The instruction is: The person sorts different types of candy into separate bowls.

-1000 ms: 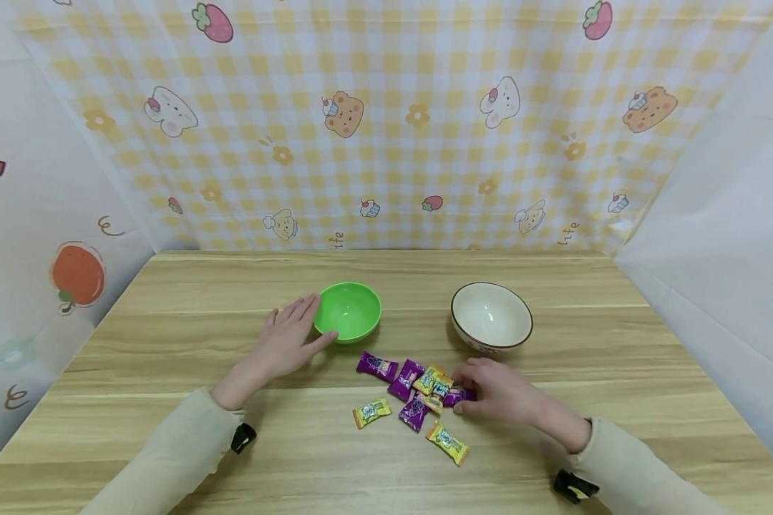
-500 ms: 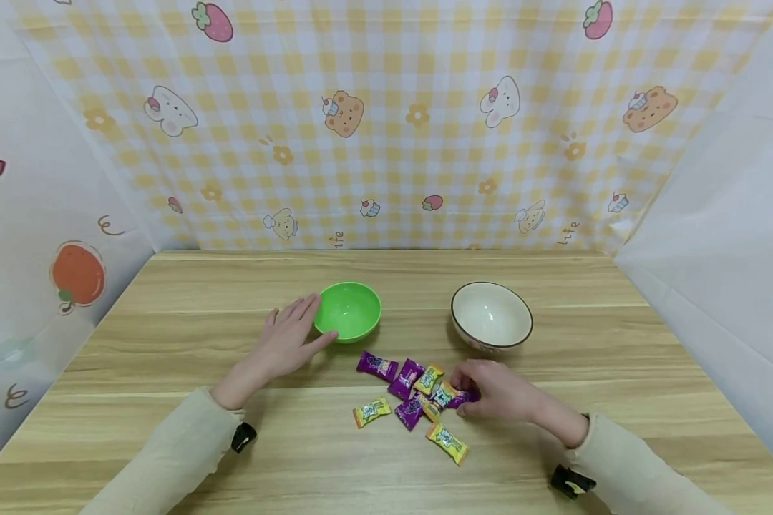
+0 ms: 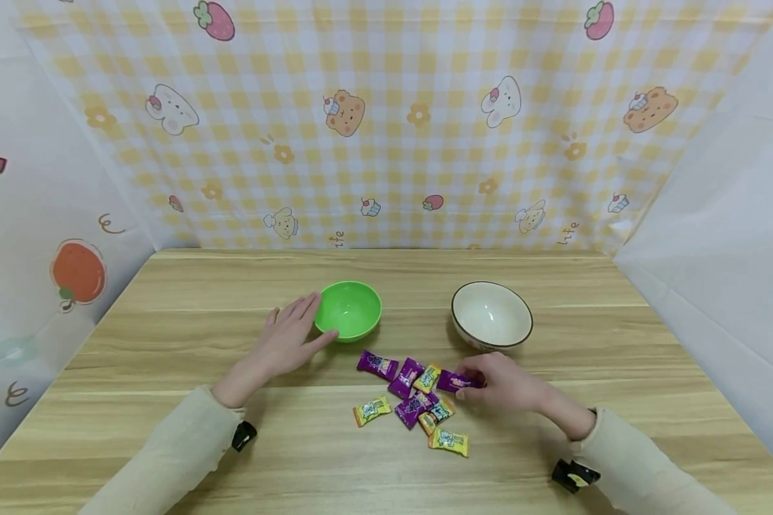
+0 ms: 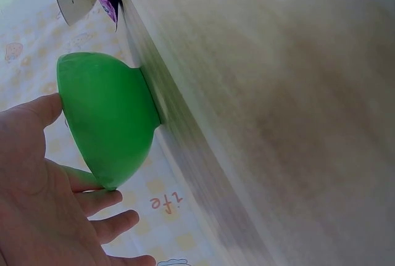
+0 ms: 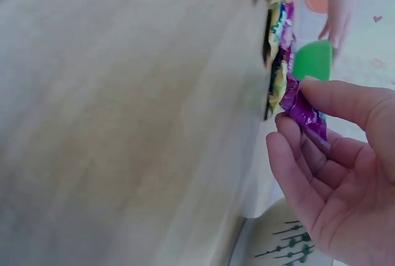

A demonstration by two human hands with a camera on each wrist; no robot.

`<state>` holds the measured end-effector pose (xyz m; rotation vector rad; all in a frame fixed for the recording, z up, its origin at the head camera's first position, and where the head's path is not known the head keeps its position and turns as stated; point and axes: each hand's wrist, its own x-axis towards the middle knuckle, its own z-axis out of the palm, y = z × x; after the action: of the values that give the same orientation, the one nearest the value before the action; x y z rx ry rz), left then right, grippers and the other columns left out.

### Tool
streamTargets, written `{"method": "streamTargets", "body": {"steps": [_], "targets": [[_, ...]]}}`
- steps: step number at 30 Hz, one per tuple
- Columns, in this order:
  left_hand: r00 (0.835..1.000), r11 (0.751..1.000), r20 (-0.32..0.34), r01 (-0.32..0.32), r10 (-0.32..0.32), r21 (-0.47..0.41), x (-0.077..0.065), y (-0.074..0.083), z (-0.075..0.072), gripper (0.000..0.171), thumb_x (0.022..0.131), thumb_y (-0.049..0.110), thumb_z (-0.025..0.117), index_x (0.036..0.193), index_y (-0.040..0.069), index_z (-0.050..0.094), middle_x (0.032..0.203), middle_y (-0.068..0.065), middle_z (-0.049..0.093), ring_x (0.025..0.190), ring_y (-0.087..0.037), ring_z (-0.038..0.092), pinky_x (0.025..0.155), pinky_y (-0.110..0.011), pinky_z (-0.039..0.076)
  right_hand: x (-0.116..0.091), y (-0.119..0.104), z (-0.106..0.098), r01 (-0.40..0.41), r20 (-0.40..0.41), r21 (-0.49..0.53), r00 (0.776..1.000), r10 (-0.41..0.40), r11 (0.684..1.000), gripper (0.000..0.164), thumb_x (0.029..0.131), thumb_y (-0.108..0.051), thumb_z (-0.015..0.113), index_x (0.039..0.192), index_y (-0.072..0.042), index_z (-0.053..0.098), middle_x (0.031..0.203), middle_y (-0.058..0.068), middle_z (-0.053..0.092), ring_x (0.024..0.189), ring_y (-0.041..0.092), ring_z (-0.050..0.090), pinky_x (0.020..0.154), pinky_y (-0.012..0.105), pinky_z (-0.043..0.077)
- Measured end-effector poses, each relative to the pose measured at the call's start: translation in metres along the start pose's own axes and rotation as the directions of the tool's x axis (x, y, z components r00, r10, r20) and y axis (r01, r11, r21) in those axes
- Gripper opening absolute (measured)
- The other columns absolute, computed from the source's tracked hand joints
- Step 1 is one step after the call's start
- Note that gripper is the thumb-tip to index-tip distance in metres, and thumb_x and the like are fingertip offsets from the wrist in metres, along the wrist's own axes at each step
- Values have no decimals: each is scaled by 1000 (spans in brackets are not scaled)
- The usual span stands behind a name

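Observation:
My left hand [image 3: 285, 345] rests against the left side of a small green bowl [image 3: 349, 311]. In the left wrist view its thumb and index finger touch the bowl's rim, the other fingers extended. My right hand [image 3: 505, 384] pinches a purple-wrapped candy [image 3: 452, 380] at the right of a small candy pile. The right wrist view shows this wrapper between thumb and fingers, just over the others. The pile mixes purple candies [image 3: 415, 409] and yellow candies [image 3: 438, 413]. One yellow candy [image 3: 372, 410] lies apart on the left, another yellow candy [image 3: 449, 442] at the front.
A cream bowl with a brown rim [image 3: 492, 315] stands behind my right hand, to the right of the green bowl. All of it sits on a wood-grain table [image 3: 335, 472]. A checked cloth [image 3: 386, 143] hangs behind, with white sheets at both sides.
My right hand has drawn the purple candy up and away from the pile. The yellow candies beside it have shifted toward the front. My left hand has stayed at the green bowl.

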<state>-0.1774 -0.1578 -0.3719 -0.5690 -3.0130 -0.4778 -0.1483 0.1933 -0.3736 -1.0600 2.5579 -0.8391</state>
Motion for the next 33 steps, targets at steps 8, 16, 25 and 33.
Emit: {"method": "streamTargets", "body": {"steps": [8, 16, 25, 33], "targets": [[1000, 1000, -5, -4, 4, 17, 0, -1, 0, 81, 86, 58, 37, 137, -3, 22, 141, -17, 21, 125, -37, 21, 95, -60, 10, 4, -6, -11, 30, -21, 84, 999, -28, 996, 19, 83, -18, 63, 97, -6, 62, 76, -9, 58, 66, 5, 54, 58, 23, 46], [1000, 1000, -7, -4, 4, 19, 0, -1, 0, 81, 86, 58, 36, 137, -3, 22, 141, -17, 21, 125, -37, 21, 95, -61, 10, 18, -15, -16, -29, -34, 275, 999, 40, 961, 23, 84, -17, 62, 101, -1, 59, 79, -1, 59, 69, 12, 56, 59, 26, 48], [1000, 1000, 4, 0, 0, 17, 0, -1, 1, 82, 86, 59, 35, 138, -2, 21, 142, -16, 20, 126, -37, 20, 95, -60, 10, 47, -23, -11, -174, -39, 599, 968, 246, 781, 35, 84, -14, 60, 111, 8, 52, 85, 11, 58, 74, 22, 58, 68, 42, 49], [1000, 1000, 1, -1, 1, 14, 0, -1, 1, 80, 86, 57, 37, 138, -3, 22, 142, -17, 20, 126, -36, 21, 95, -60, 10, 69, -25, -9, -211, -49, 656, 946, 319, 725, 34, 84, -13, 60, 111, 6, 52, 82, 11, 61, 74, 24, 61, 70, 41, 49]]}}
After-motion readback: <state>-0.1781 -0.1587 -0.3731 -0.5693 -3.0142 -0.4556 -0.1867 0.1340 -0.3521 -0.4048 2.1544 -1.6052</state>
